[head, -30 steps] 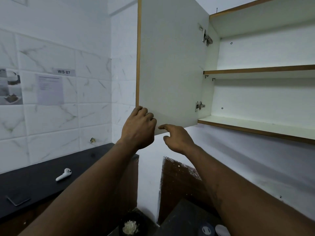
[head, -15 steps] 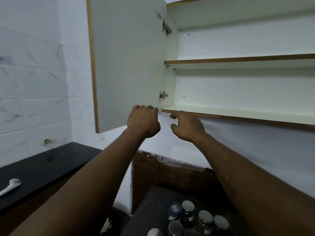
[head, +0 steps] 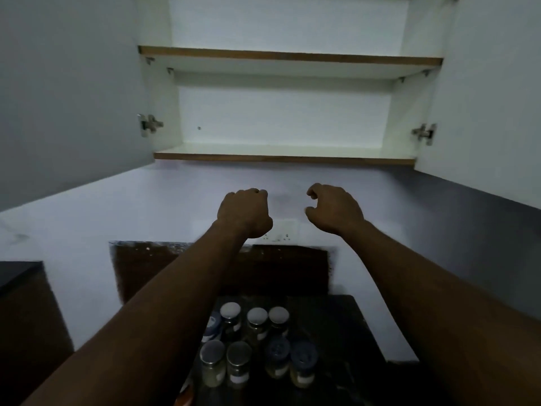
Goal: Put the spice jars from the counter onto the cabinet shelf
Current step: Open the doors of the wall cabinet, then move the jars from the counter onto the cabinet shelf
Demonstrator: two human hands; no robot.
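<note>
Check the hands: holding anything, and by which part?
Nothing is held. Left hand is a bare fist, right hand loosely curled, both in the air above the spice jars on the counter.

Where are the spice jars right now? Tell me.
In the head view the spice jars stand clustered on the dark counter at bottom centre, well below the open cabinet's lower shelf.
</note>
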